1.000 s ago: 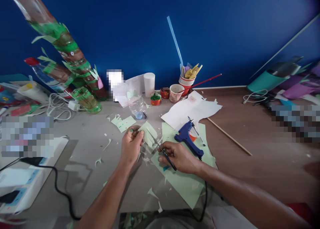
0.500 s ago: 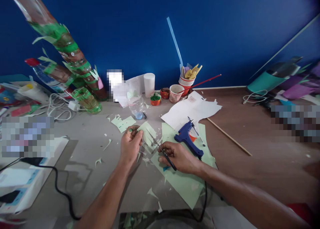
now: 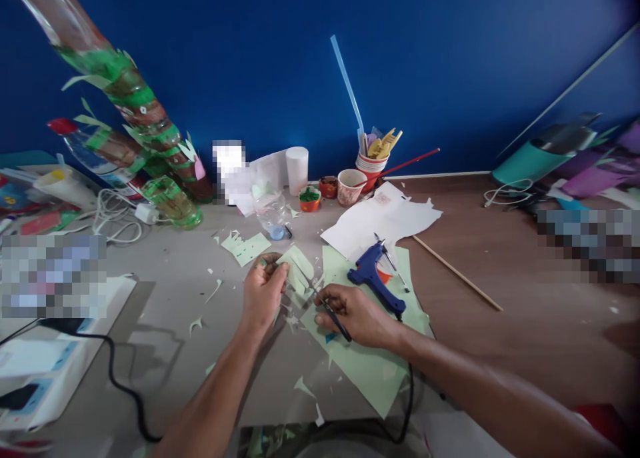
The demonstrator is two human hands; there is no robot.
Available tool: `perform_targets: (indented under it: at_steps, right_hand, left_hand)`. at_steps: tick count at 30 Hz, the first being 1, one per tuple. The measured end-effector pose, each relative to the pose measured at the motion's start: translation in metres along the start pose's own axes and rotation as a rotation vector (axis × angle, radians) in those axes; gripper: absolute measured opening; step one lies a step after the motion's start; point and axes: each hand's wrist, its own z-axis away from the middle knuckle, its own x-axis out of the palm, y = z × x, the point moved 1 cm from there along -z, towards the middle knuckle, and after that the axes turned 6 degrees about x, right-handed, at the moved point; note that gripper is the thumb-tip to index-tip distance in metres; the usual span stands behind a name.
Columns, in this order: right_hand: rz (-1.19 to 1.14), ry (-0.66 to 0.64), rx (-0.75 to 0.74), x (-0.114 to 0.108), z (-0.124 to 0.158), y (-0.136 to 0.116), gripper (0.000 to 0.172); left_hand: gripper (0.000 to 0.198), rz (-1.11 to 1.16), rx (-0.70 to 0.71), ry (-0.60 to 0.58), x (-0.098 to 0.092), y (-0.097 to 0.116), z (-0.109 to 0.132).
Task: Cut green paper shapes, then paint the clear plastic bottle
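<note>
Between the thumb and fingers of my left hand point(image 3: 264, 288) is a piece of pale green paper point(image 3: 300, 266), cut into pointed, leaf-like strips. Green paint marks one of its fingers. My right hand point(image 3: 353, 311) is closed around black-handled scissors point(image 3: 336, 319), whose thin blades point up and left to the paper's right edge. Under the right hand lies a larger pale green sheet point(image 3: 377, 381). On that sheet, just beyond the hand, rests a blue glue gun point(image 3: 375, 275). Another cut green piece point(image 3: 246, 247) lies behind the left hand.
White paper point(image 3: 385, 211) lies behind the glue gun, beside a wooden stick point(image 3: 457, 273). Paper cups point(image 3: 351, 187), a green paint pot point(image 3: 309, 198) and a cut clear bottle point(image 3: 273, 211) stand near the wall. Painted bottles point(image 3: 150, 121) rise at left. A black cord point(image 3: 125, 385) crosses the table.
The paper in my left hand has shifted very slightly, and its right strip now looks more rounded. The scissors stay at its edge. The whole view has moved a little.
</note>
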Motion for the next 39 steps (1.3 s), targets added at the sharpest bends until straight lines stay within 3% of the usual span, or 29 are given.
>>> perform_targets:
  at_steps: [17,39]
  right_hand:
    - [-0.001,0.009,0.005,0.002,-0.002,0.001,0.02]
    - [-0.174,-0.07,0.055,0.002,-0.001,-0.004,0.024]
  left_hand:
    - [0.021,-0.003,0.023,-0.014,-0.002,-0.001,-0.001]
    - [0.021,0.002,0.011,-0.03,-0.002,-0.006,-0.001]
